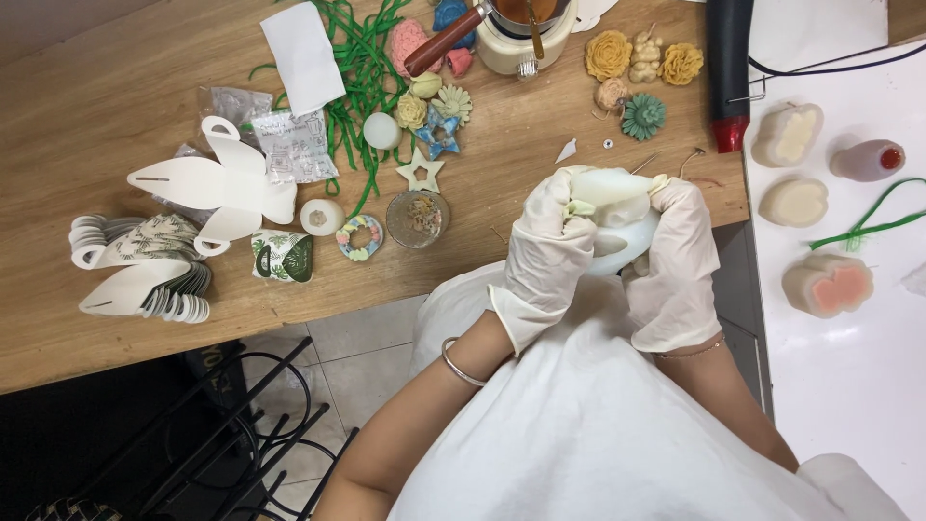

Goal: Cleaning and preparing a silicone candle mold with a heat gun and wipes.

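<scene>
Close against the apron, left hand [550, 253] and right hand [678, 260], both gloved, clamp around a soft white mould [617, 207], squeezing it, just off the wooden table [106, 106] edge; beyond the mould, wax flowers [642, 116], then a melting pot [516, 34]

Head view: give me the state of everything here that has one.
white mould: clutched in both hands, squeezed out of shape
left hand: gloved, gripping the mould
right hand: gloved, gripping the mould
melting pot: holds brown liquid
three moulds: filled, upright on white surface
small bottle: capped, lying down
</scene>
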